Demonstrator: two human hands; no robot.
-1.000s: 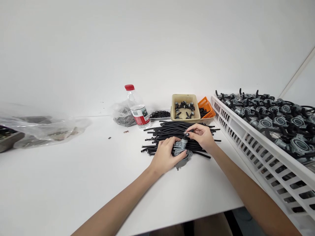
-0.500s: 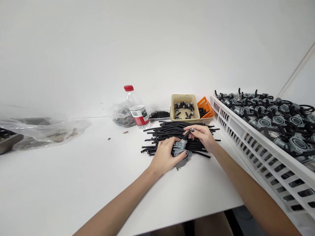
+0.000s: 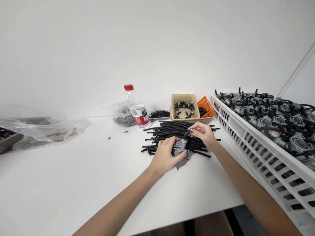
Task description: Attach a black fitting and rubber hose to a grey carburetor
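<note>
Looking grey, the metal part point(image 3: 179, 147) bears a curved black piece point(image 3: 186, 135).

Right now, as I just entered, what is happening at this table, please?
A person's left hand holds a grey metal part at the white table, while the right hand pinches a black tube-like piece at its far end. Thin black tubes lie just behind; to the right, a white slatted plastic crate holds similar grey parts.

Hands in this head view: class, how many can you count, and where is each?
2: the left hand holds the grey metal carburetor; the right hand pinches the black rubber piece at its top.
</note>
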